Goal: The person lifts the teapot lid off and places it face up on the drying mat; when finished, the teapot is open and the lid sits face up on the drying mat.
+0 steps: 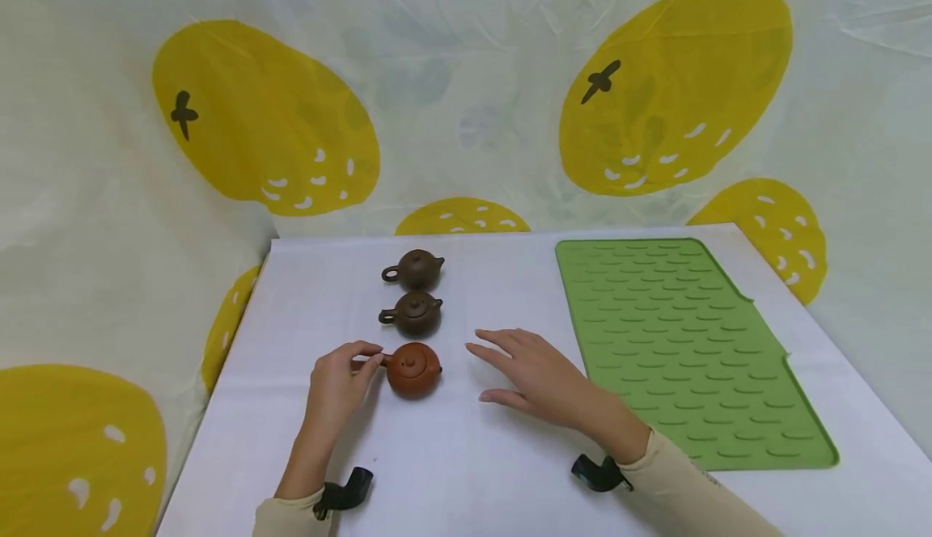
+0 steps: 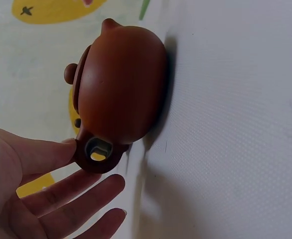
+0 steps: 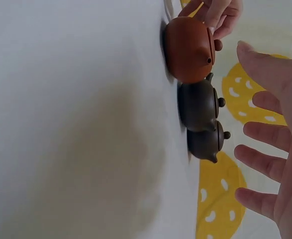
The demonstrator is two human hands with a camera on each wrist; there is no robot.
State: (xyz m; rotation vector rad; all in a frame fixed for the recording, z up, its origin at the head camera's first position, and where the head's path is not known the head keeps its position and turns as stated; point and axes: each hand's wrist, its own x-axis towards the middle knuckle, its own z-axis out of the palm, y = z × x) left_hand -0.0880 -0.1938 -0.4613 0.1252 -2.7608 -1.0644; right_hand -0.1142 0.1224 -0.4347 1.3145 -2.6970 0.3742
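A reddish-brown clay teapot (image 1: 413,371) stands upright on the white cloth, its spout to the right. My left hand (image 1: 340,383) pinches its handle (image 2: 97,162) between thumb and index finger; in the left wrist view the other fingers are spread below. Behind it, in a line, are two dark brown teapots, a nearer one (image 1: 417,315) and a farther one (image 1: 418,270), both with handles to the left. To the right of the red teapot, my right hand (image 1: 539,375) hovers palm down with fingers apart, touching nothing. All three lidded teapots also show in the right wrist view.
A green ribbed mat (image 1: 677,343) with a raised rim lies on the right side of the table (image 1: 480,472), partly behind my right forearm. A pale curtain (image 1: 466,92) with large yellow fruit prints hangs behind and beside the table.
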